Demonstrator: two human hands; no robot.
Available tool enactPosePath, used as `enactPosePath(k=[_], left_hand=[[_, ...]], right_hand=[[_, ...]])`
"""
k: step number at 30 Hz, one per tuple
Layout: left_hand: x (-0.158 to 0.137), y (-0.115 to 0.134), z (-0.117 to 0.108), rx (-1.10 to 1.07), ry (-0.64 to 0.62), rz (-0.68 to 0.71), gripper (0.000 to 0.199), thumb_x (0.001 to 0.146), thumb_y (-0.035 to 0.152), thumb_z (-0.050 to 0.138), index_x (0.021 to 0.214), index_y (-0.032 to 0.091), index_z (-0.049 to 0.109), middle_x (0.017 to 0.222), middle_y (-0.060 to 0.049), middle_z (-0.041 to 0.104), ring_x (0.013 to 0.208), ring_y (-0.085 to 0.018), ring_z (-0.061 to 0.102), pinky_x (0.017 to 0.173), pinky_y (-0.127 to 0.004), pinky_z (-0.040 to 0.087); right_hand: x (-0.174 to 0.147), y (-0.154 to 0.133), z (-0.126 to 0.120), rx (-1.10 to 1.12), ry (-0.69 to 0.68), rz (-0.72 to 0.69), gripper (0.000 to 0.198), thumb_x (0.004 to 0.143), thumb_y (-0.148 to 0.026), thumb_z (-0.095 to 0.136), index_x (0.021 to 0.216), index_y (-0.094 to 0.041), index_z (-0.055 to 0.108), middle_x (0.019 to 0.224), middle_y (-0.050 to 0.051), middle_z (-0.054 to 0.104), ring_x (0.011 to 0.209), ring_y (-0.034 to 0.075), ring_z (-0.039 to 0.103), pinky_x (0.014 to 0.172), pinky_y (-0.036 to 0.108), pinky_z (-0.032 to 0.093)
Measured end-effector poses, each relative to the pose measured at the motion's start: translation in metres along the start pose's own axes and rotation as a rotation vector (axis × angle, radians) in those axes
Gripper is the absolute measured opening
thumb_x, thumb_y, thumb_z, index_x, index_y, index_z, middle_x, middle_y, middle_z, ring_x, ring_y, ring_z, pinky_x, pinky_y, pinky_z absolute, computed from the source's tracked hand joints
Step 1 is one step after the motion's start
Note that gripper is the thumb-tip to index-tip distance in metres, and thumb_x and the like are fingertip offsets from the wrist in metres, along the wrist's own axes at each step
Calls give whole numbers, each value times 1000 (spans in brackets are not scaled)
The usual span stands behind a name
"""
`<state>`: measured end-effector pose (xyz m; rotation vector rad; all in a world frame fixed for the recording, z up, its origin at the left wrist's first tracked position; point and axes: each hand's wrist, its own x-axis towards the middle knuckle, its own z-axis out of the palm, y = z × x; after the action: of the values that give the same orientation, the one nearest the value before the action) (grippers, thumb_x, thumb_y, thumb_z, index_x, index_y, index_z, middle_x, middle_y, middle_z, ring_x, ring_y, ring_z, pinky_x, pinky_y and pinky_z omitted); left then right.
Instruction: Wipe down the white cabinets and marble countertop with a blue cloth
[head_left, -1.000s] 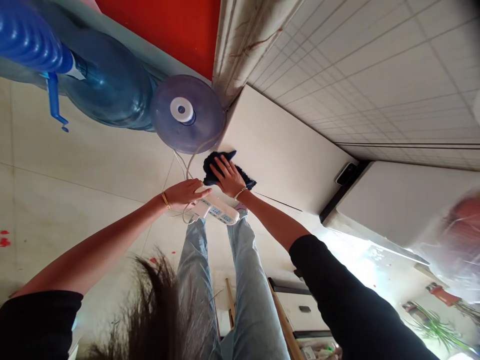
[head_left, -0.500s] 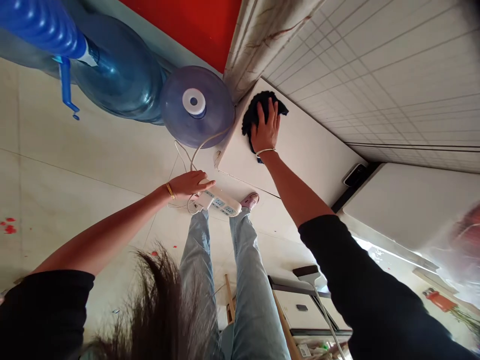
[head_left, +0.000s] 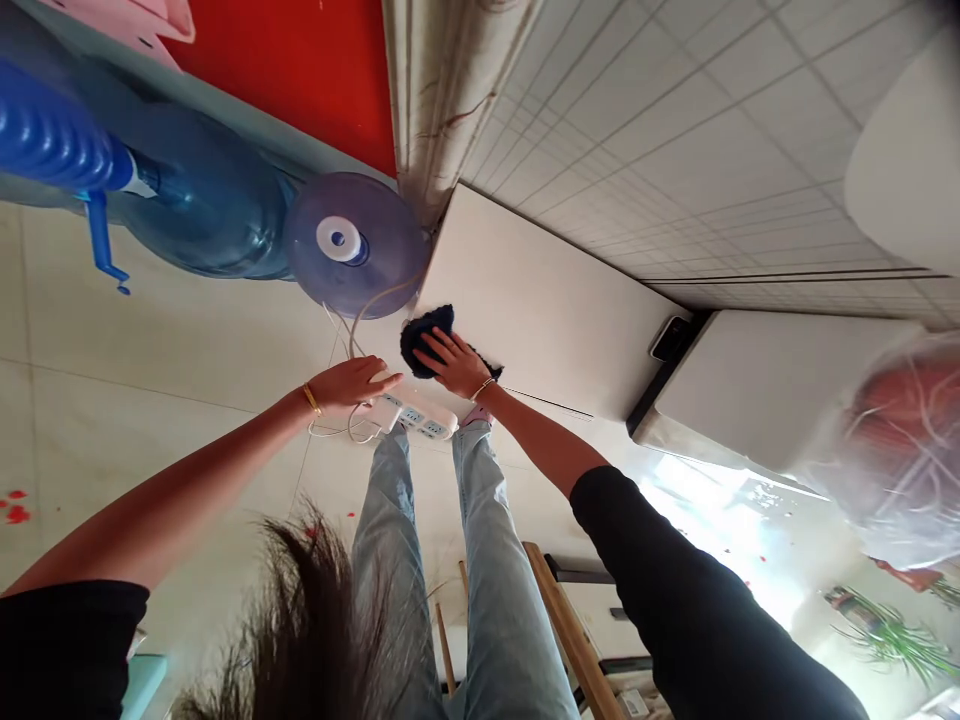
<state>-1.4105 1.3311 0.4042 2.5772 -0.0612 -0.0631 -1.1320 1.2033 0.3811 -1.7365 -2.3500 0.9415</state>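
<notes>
My left hand (head_left: 346, 386) is closed around the end of a white power strip (head_left: 417, 418), holding it above the floor with its sockets facing up. A white cord (head_left: 355, 335) loops around that hand. My right hand (head_left: 459, 366) holds a dark, crumpled cloth (head_left: 420, 340) under its palm and fairly straight fingers, pressed against the near left edge of a white flat-topped cabinet (head_left: 525, 290). The cloth hides part of that edge.
Beside the cabinet stands a bluish water jug (head_left: 360, 255) with a white cap; a larger blue bottle with a pump (head_left: 105, 245) is at left. A tiled wall (head_left: 600, 150) runs behind. At right are a white surface (head_left: 765, 385) and a plastic-wrapped bundle (head_left: 900, 460).
My right hand has drawn the cloth from the back corner of the cabinet top to its near left edge. My left hand still holds the power strip. The view has shifted somewhat.
</notes>
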Motion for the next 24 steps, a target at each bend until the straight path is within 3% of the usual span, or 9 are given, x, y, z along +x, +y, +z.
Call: enactPosePath(k=[5, 9, 13, 15, 17, 19, 22, 24], left_hand=[[7, -15, -10, 12, 16, -96, 81, 77, 8, 66, 150, 19, 33, 113, -13, 63, 102, -25, 61, 87, -37, 55], [12, -25, -13, -13, 27, -175, 83, 73, 7, 65, 150, 22, 37, 117, -13, 64, 108, -26, 63, 90, -38, 56], [11, -27, -13, -59, 122, -225, 79, 72, 6, 59, 148, 23, 44, 115, -12, 65, 109, -27, 65, 92, -39, 58], [10, -24, -14, -102, 200, -228, 73, 76, 6, 56, 146, 24, 47, 111, -12, 65, 107, -26, 65, 91, -40, 58], [8, -20, -15, -118, 260, -222, 68, 82, 6, 51, 147, 24, 45, 110, -11, 64, 106, -25, 63, 90, -40, 58], [5, -17, -17, -113, 290, -236, 62, 89, 8, 48, 149, 23, 40, 113, -12, 61, 107, -23, 61, 90, -38, 58], [-1, -19, -20, -142, 310, -331, 52, 96, 25, 54, 145, 20, 39, 119, -11, 57, 109, -21, 59, 94, -37, 58], [-2, -24, -21, -194, 316, -448, 55, 94, 41, 60, 140, 19, 40, 120, -9, 56, 111, -21, 58, 96, -39, 57]], right_hand=[[-12, 94, -34, -24, 149, 336, 73, 94, -22, 57, 163, -16, 32, 174, 16, 15, 163, 34, 4, 131, 62, 10], [-80, 152, -40, -115, 343, 712, 70, 97, -24, 48, 163, -12, 29, 173, 17, 17, 163, 30, 4, 130, 60, 15], [-176, 144, -7, -123, 451, 992, 64, 101, -31, 37, 160, -4, 33, 169, 24, 23, 162, 32, 11, 130, 56, 23], [-197, 125, 13, -102, 505, 1100, 64, 101, -32, 35, 158, -1, 34, 167, 28, 25, 162, 33, 13, 128, 60, 24], [-190, 106, 26, -88, 573, 1197, 63, 101, -30, 32, 157, -1, 35, 165, 31, 25, 162, 34, 11, 126, 65, 23], [-160, 91, 30, -58, 604, 1215, 61, 101, -28, 31, 155, -1, 37, 166, 31, 24, 162, 34, 6, 125, 70, 20], [-93, 66, 18, 46, 521, 1078, 62, 100, -29, 36, 156, -1, 37, 169, 28, 18, 162, 37, 0, 124, 75, 16], [-48, 45, 7, 109, 403, 973, 65, 99, -29, 40, 160, -5, 33, 171, 25, 14, 162, 38, -1, 123, 76, 16]])
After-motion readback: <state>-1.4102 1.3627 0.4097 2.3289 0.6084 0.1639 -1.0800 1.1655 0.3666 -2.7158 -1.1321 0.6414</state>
